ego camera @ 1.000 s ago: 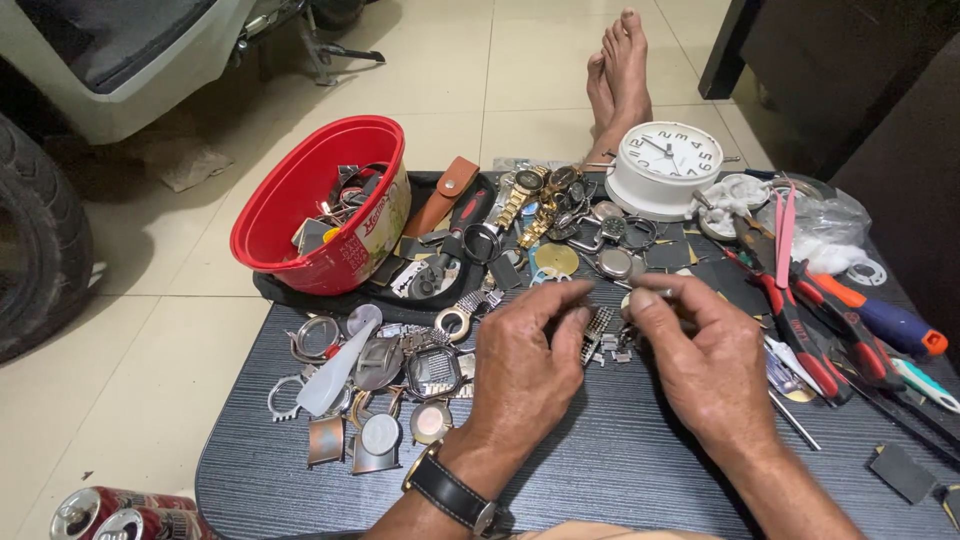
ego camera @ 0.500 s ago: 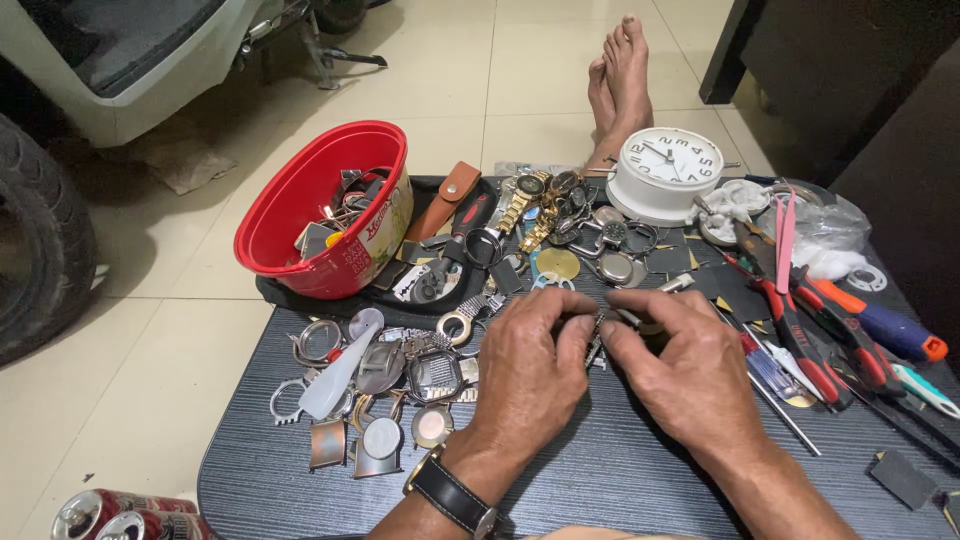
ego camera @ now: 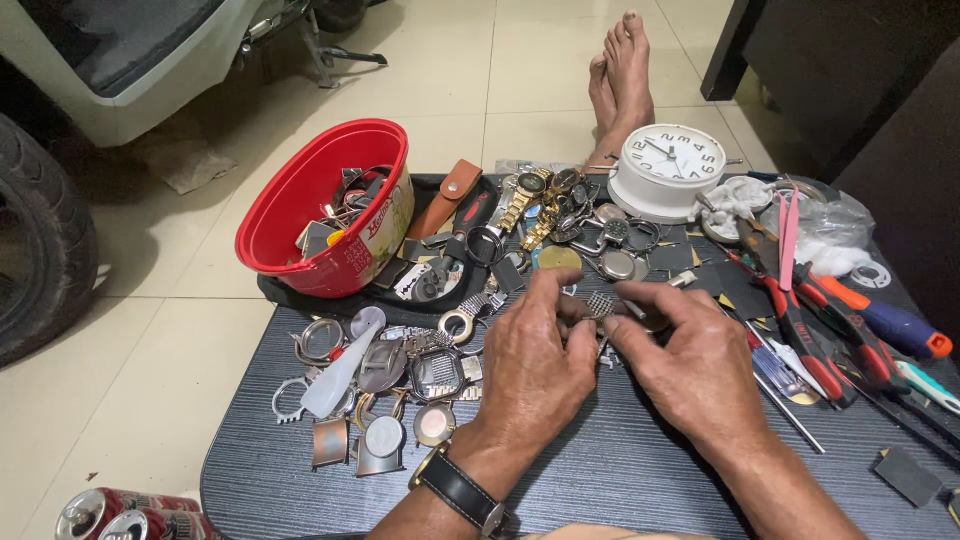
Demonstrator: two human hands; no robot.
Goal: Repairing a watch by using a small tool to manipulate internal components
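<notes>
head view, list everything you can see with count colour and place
metal watch band: one, silver, held between both hands
red tub: one, back left of the table, watch parts inside
alarm clock: one, white, back of the table
loose watch cases: many, silver and gold, left of the hands
wristwatches: several, gold and dark, beside the clock
pliers: red-handled, at right
screwdriver: one, blue and orange, far right
drink cans: two, red, floor at bottom left
table: one, dark
left hand: wears a black wristwatch, grip on the band
right hand: grip on the band

Even indoor light, soft shadows, sharp focus, slight wide-angle edge distortion.
</notes>
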